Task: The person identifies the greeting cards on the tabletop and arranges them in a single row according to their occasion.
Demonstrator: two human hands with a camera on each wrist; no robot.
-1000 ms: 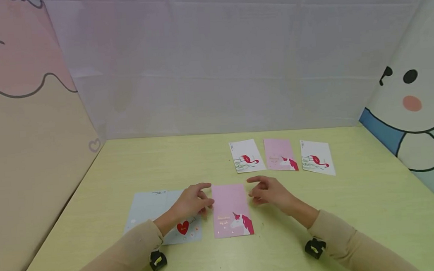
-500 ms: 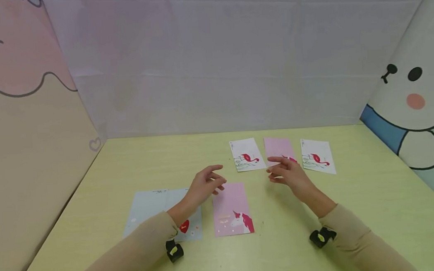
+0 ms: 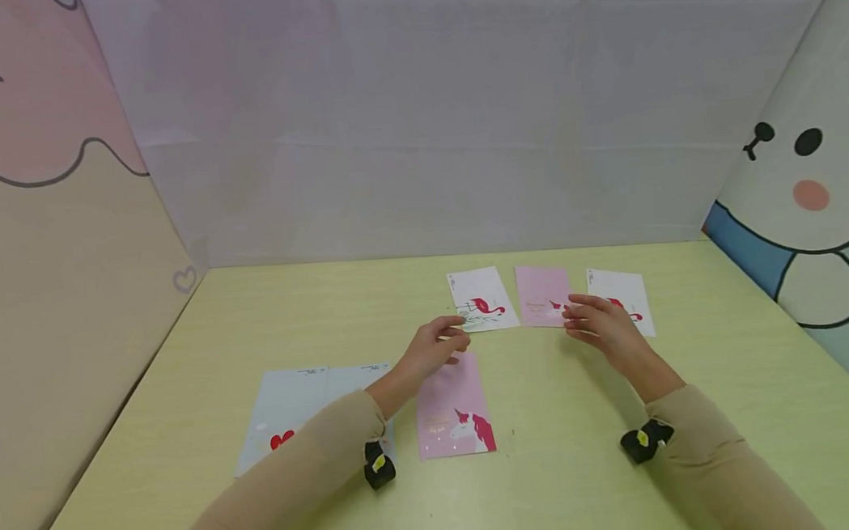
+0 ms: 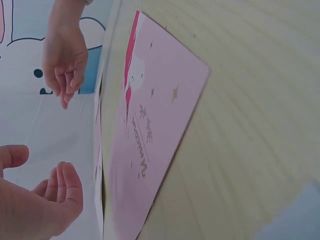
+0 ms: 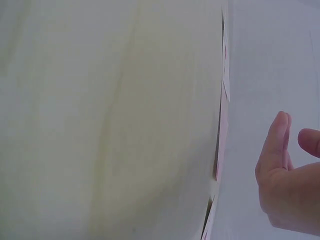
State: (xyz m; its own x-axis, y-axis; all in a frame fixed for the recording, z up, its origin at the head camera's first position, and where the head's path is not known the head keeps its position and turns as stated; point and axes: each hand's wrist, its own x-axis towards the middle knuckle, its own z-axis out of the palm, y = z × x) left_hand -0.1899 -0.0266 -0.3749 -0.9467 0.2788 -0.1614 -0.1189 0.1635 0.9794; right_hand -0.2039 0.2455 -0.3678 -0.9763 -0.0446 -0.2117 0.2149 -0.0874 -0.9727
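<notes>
My left hand (image 3: 425,360) hovers over the top end of a pink unicorn card (image 3: 443,397), fingers loosely bent and holding nothing. In the left wrist view that card (image 4: 155,95) lies flat below the hand (image 4: 45,205). Farther right, my right hand (image 3: 611,336) is raised above the table, its relaxed fingers covering parts of a second pink unicorn card (image 3: 542,286) and a white flamingo card (image 3: 619,283). Another white flamingo card (image 3: 477,284) lies left of that pink one. In the right wrist view the right hand (image 5: 292,185) grasps nothing.
Two light blue cards (image 3: 286,391) lie side by side at the left, partly hidden by my left sleeve (image 3: 298,459). The pale yellow table (image 3: 555,492) ends at a white back sheet (image 3: 417,136), with printed panels (image 3: 53,279) on both sides.
Both hands have lifted from beside the front pink card and moved away and to the right, the right hand ending near the back row. The cards stay in place.
</notes>
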